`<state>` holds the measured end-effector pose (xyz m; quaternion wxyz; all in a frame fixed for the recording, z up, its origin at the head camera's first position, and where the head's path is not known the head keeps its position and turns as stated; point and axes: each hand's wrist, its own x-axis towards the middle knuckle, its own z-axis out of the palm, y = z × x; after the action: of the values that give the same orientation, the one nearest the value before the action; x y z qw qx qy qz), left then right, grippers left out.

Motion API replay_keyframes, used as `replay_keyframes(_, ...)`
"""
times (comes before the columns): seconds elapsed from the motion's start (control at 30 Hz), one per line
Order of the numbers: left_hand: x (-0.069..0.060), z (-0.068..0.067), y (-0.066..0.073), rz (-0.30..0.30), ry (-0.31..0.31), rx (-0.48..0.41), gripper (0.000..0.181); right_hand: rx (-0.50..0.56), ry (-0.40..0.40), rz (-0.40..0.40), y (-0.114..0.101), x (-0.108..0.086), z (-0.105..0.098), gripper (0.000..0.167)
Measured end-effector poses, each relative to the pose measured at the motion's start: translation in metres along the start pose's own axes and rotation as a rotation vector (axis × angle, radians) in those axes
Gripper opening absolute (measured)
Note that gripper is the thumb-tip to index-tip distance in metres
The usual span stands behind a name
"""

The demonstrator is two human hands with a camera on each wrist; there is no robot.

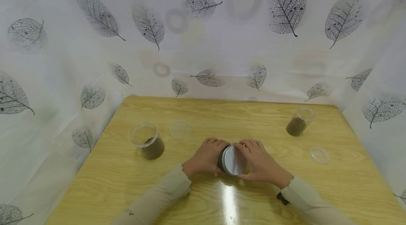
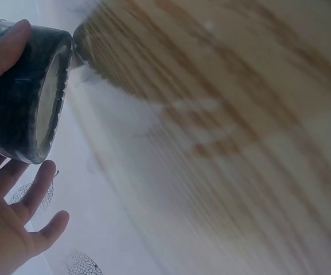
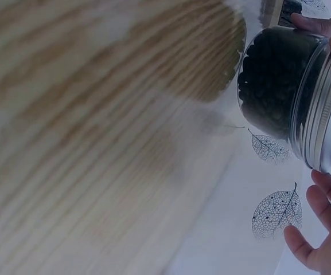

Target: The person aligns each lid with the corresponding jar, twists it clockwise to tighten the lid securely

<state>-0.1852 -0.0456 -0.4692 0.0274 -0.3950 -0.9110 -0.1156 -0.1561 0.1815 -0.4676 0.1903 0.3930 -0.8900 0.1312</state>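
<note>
A clear jar of dark, bean-like pieces is held tilted between both hands, its silver lid facing the head camera. My left hand grips the jar's body from the left. In the left wrist view its thumb lies along the glass, near the jar's base. From the other side my right hand holds the lid by its rim, thumb below and fingers above. Several fingers of the right hand are spread by the lid's edge in the right wrist view.
An uncovered wide jar with dark contents stands on the left of the wooden table, beside a clear lid. At the right are a narrower uncovered jar, part filled with brown material, and another clear lid. Leaf-patterned curtains enclose the table.
</note>
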Motion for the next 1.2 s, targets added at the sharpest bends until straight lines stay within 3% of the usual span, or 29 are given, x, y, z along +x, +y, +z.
replay_keyframes(0.4, -0.001, 0.001, 0.005, -0.018, 0.012, 0.004, 0.09, -0.02, 0.03, 0.106, -0.009, -0.007, 0.0, 0.095)
replay_keyframes(0.7, -0.003, 0.002, 0.01, -0.037, 0.012, -0.001, 0.09, -0.049, 0.054, 0.14, -0.013, -0.013, 0.004, 0.095)
replay_keyframes(0.97, -0.002, 0.0, 0.005, -0.033, 0.01, 0.007, 0.09, -0.047, 0.029, 0.184, -0.017, -0.007, 0.003, 0.097)
replay_keyframes(1.1, -0.001, -0.001, 0.002, -0.03, 0.006, 0.012, 0.089, -0.029, 0.01, 0.153, -0.014, -0.004, 0.001, 0.106)
replay_keyframes(1.2, 0.0, -0.002, 0.0, -0.025, 0.005, 0.011, 0.089, -0.022, 0.008, 0.084, -0.009, 0.0, -0.002, 0.11)
